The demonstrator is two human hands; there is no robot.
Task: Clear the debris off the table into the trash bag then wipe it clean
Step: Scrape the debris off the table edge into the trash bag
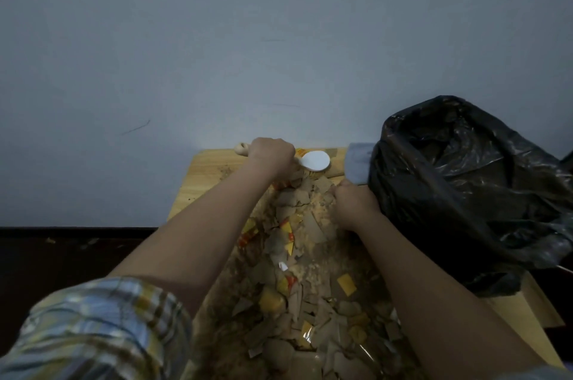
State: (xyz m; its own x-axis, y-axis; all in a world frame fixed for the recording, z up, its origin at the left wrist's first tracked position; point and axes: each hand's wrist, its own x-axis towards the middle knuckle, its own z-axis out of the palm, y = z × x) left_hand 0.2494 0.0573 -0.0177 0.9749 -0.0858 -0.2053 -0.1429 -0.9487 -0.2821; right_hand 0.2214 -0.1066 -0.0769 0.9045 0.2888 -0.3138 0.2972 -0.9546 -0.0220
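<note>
**Debris heaped along the table, both hands at its far end**

Debris [297,255] of torn cardboard, yellow wrapper scraps and crumbs covers the wooden table [198,175] from the near edge to the far end. The left hand [273,153] is curled round the handle of a white spoon [314,160]. The right hand [353,203] grips the rim of the black trash bag [465,193], which sits at the table's right side. A grey cloth [358,165] lies just beside the bag.
</note>
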